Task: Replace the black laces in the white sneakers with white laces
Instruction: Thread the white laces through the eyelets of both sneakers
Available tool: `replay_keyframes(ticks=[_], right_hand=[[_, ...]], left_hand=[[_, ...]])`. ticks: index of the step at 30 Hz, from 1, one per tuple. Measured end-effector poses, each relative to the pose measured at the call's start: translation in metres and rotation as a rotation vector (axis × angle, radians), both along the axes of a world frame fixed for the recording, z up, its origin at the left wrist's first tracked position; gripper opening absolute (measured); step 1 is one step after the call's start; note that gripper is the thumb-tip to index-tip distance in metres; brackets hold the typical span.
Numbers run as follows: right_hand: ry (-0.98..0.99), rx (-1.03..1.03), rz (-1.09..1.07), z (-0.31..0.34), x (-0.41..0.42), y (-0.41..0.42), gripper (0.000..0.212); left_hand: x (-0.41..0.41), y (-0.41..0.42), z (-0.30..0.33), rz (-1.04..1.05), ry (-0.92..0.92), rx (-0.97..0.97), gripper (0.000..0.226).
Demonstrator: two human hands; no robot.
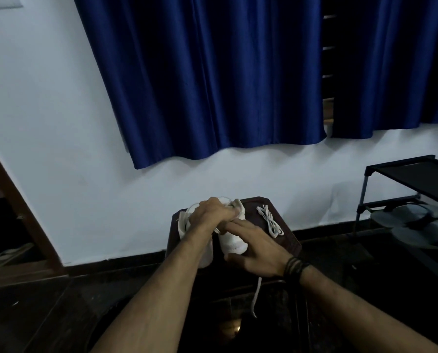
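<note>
- My left hand (209,212) is curling its fingers around the tongue and white lace at the top of the sneaker (232,240).
- My right hand (257,248) is resting on that shoe, fingers fairly straight, gripping nothing.
- 2 sneakers are sitting on the dark stool (286,238); a bundled white lace (270,220) is lying at 3 o'clock from them.
- A loose lace end (255,296) is hanging off at 6 o'clock.

Blue curtains (213,80) on white wall (47,110), black shoe rack (401,179) holding grey sandals (411,220)
</note>
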State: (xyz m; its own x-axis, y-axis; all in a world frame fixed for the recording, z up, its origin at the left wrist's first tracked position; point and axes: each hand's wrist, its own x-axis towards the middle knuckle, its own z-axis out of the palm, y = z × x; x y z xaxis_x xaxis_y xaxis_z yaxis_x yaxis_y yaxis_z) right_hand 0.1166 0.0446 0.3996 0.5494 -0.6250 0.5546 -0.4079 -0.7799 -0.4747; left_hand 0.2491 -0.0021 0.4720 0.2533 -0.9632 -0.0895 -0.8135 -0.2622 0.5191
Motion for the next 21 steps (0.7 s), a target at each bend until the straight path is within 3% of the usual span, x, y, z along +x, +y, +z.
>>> replay_keyframes(ticks=[2, 5, 7, 9, 12, 13, 14, 15, 17, 18, 21], right_hand=[[0.022, 0.024, 0.003, -0.008, -0.002, 0.004, 0.057], [0.219, 0.041, 0.024, -0.020, -0.007, 0.003, 0.044], [0.397, 0.094, -0.015, -0.026, -0.011, 0.004, 0.039], [0.393, 0.115, -0.129, -0.029, -0.013, 0.006, 0.037], [-0.069, 0.038, -0.378, -0.014, -0.004, 0.006, 0.025], [-0.258, 0.123, -0.405, 0.002, 0.000, 0.006, 0.022], [-0.444, 0.346, -0.335, 0.022, 0.005, 0.007, 0.042], [-0.593, 0.677, -0.176, 0.042, 0.008, 0.007, 0.063], [-0.766, 1.168, 0.071, 0.074, 0.013, 0.010, 0.071], [-0.786, 1.239, 0.083, 0.084, 0.014, 0.007, 0.060], [-0.873, 1.172, -0.100, 0.097, 0.010, -0.006, 0.026]], left_hand=[[0.006, -0.005, 0.001, 0.053, 0.374, -0.004, 0.024], [0.018, -0.006, 0.007, 0.124, 1.183, -0.177, 0.020], [0.021, 0.006, 0.023, 0.122, 1.482, -0.315, 0.015], [0.024, 0.027, 0.039, 0.045, 1.468, -0.422, 0.008], [0.024, 0.069, 0.046, -0.218, 1.262, -0.503, 0.006], [0.023, 0.081, 0.041, -0.349, 1.225, -0.472, 0.006], [0.021, 0.092, 0.034, -0.501, 1.180, -0.401, 0.005], [0.019, 0.099, 0.025, -0.649, 1.111, -0.293, 0.004], [0.017, 0.107, 0.005, -0.872, 0.935, -0.039, 0.004], [0.018, 0.106, -0.003, -0.936, 0.857, 0.073, 0.004], [0.029, 0.101, -0.021, -0.999, 0.709, 0.259, 0.007]])
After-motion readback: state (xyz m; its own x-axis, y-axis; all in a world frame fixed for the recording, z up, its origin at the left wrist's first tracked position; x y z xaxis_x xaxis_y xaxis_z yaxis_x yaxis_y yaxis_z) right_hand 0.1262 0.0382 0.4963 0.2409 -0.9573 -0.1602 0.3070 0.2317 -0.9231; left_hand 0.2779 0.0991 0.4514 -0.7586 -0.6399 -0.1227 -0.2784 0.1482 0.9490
